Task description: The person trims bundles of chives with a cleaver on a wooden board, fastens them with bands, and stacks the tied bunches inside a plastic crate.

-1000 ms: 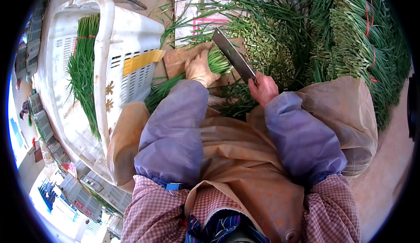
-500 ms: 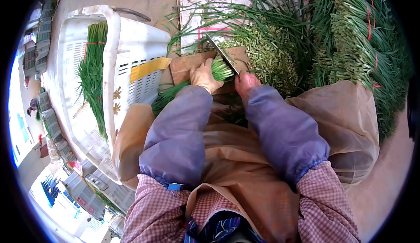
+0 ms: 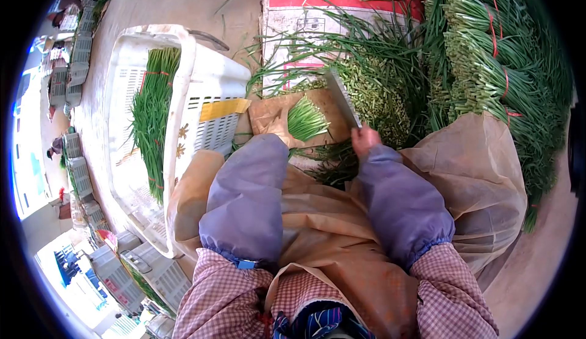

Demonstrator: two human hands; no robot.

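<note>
On a wooden board [image 3: 260,111], my left hand [image 3: 276,125] is closed around a bunch of green chives [image 3: 307,120], its pale cut ends facing right. The hand is partly hidden by its own sleeve. My right hand [image 3: 365,140] grips the handle of a knife [image 3: 344,99]. The blade points up and left, just right of the bunch and apart from it. Beyond the blade lies a heap of short, chopped stem ends [image 3: 378,88]. Loose green leaves are scattered behind the board.
A white plastic crate [image 3: 210,79] with tied chive bundles [image 3: 154,107] stands at left. Stacked bundles with red ties [image 3: 488,46] line the right side. A printed sack [image 3: 284,18] lies under the trimmings. Other people and crates appear at far left.
The knife has moved right, away from the bunch, with my right hand. The bunch's cut end now shows more openly. The whole view has shifted slightly.
</note>
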